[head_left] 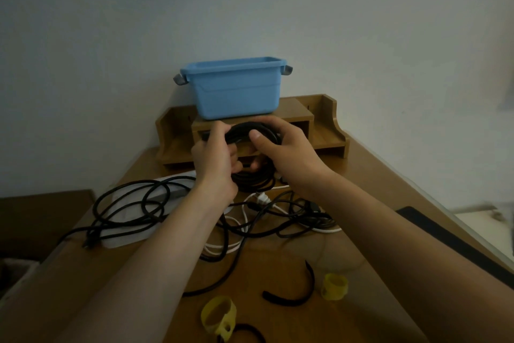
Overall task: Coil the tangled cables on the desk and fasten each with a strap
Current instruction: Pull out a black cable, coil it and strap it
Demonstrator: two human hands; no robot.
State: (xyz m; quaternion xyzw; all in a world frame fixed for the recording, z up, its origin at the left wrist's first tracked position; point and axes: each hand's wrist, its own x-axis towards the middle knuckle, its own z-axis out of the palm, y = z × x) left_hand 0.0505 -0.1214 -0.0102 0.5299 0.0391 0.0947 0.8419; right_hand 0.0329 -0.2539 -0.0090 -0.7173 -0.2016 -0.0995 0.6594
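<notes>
I hold a coiled black cable [251, 176] up above the desk, in front of the wooden organiser. My left hand [215, 159] grips the coil's left side, fingers curled round the loops. My right hand [283, 148] grips the right side, thumb on top. Below them lies a tangle of black cables [130, 212] mixed with a white cable [242, 220]. Near the front edge lie a curved black strap [294, 296], a yellow strap [335, 287], another yellow strap [218, 315] and part of one more black strap [250, 331].
A blue plastic bin [236, 89] stands on a wooden desk organiser [328, 131] at the back against the wall. A white flat sheet [128, 237] lies under the left cables. A dark flat object [445, 234] lies along the desk's right edge.
</notes>
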